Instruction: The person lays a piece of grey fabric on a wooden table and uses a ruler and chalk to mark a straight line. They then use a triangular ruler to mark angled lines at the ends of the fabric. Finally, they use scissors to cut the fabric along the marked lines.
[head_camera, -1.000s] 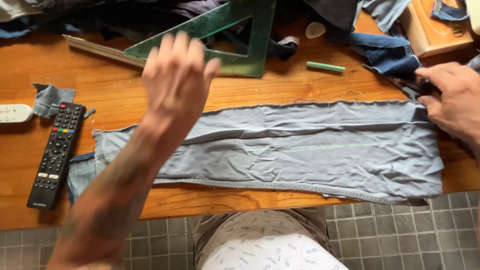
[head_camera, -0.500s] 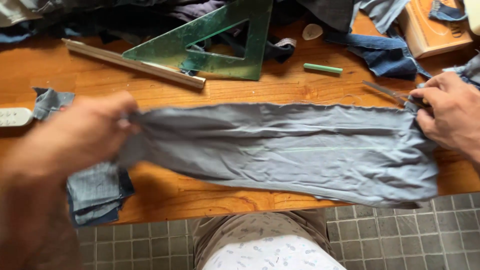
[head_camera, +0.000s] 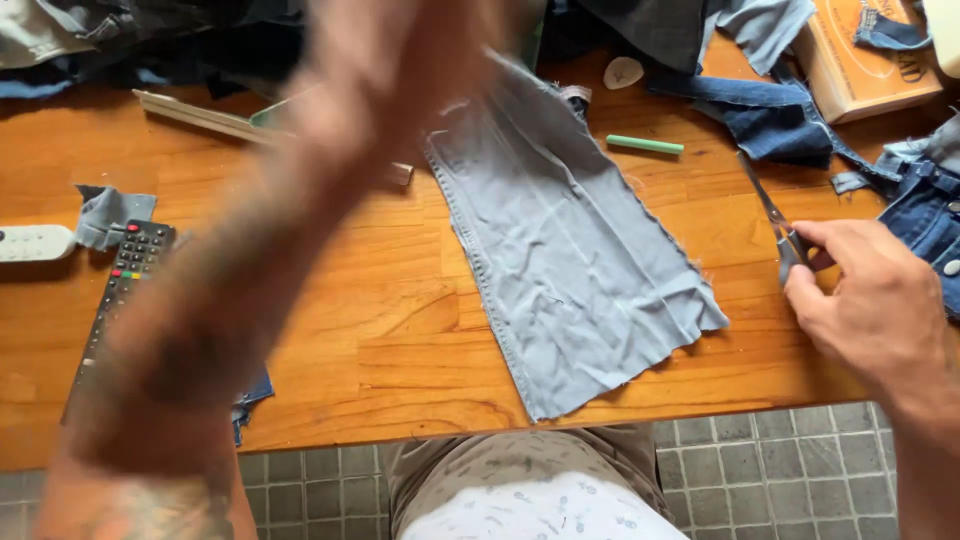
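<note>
Your left hand (head_camera: 400, 60) is raised high over the worktop (head_camera: 330, 330), so blurred that you cannot tell how its fingers stand; it appears to lift the far end of the pale blue cloth (head_camera: 570, 260). That cloth hangs slanting from there, its near end lying creased on the wood by the front edge. Your right hand (head_camera: 870, 310) rests at the right side, fingers curled around the handles of the scissors (head_camera: 775, 215), whose blades point away from you, just beside the cloth. A green chalk stick (head_camera: 645, 145) lies beyond it. A black remote (head_camera: 125, 280) lies at the left, near a white remote (head_camera: 35, 243).
</note>
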